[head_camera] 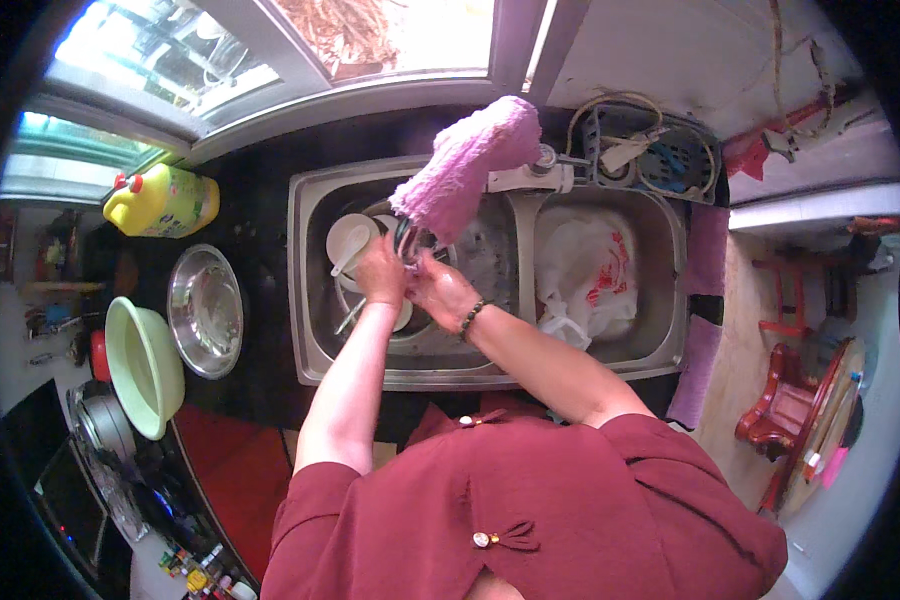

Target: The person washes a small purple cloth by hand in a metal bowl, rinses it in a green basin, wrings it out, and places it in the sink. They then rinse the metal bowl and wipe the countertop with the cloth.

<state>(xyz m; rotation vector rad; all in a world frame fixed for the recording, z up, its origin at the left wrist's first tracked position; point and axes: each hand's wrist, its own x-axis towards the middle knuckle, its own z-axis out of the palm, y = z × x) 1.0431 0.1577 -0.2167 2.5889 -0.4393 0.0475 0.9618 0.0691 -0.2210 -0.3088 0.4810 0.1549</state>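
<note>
Both my hands are together over the left basin of a double steel sink, below a pink towel wrapped around the faucet. My left hand is beside a white bowl with a white spoon lying in it. Close against it, my right hand looks wet and has a beaded bracelet at the wrist. Dark and shiny parts show between the hands and the towel; whether I grip them is unclear. More dishes lie partly hidden beneath my hands.
A white plastic bag with red print lies in the right basin. Left of the sink are a steel bowl, a pale green basin and a yellow jug. A grey plastic basket stands behind the right basin.
</note>
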